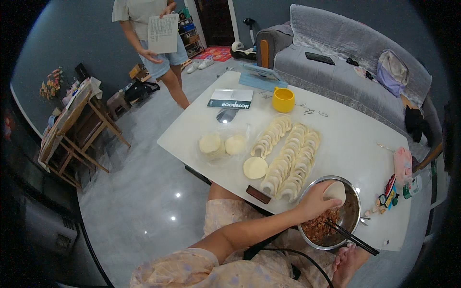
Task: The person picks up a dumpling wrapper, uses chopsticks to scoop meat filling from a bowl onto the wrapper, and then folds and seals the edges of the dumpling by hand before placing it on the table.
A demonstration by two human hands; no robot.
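Observation:
My left hand holds a round dumpling wrapper, bent into a cup, over the steel bowl. Brown minced filling lies in the bowl. Black chopsticks lean across the rim with their tips in the filling. Below the bowl, near the chopsticks' upper ends, is what looks like my right hand, fingers curled; its grip is unclear. Left of the bowl, folded dumplings stand in overlapping rows. One loose wrapper lies beside them, and stacked wrappers sit on plastic farther left.
On the white table are a yellow mug, a notebook, a computer mouse, a tablet on a stand and a brown bar. Small items lie at right. Behind, a person holds a written sheet.

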